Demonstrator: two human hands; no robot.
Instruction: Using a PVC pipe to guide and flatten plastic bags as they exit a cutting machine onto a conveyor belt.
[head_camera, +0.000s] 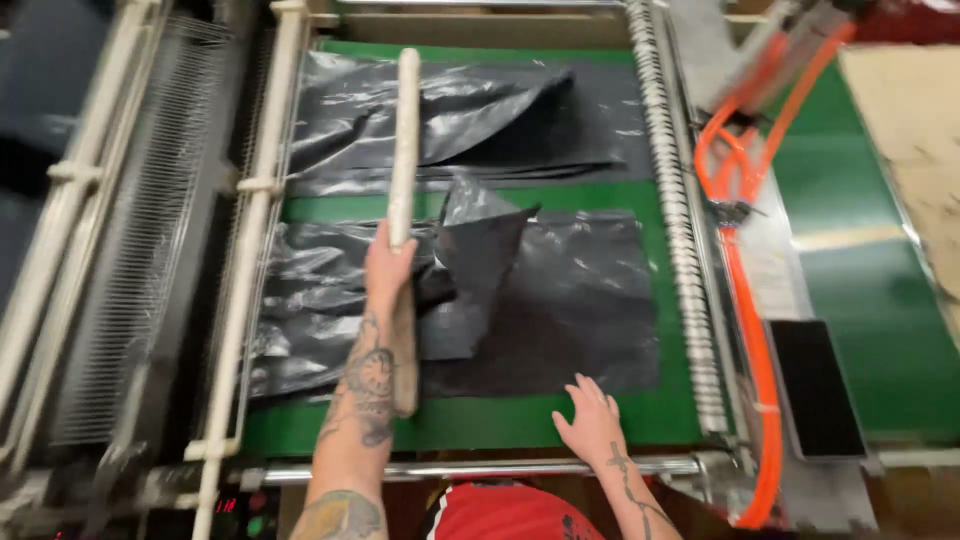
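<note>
The left hand (388, 262) has its grip clenched around a long wooden stick (403, 190), taking it near the middle, so that the stick runs from beside the forearm away to the far edge of the green table (560, 415). The stick is pale, flat and worn, lying almost straight along the near-far line, and it passes above the black plastic bags. The right hand (592, 420) has its grip released, fingers spread and flat, resting on the green surface just at the near right corner of the nearer black plastic sheet (560, 310). That sheet is crumpled on its left and has one corner folded up into a peak right of the stick. A second black plastic sheet (470, 115) lies farther off, wrinkled, with a folded flap. A ridged metal roller (675, 210) runs along the right side of the table, and orange hoses (745, 270) curve down beyond it. White rails (250, 220) border the left side.
</note>
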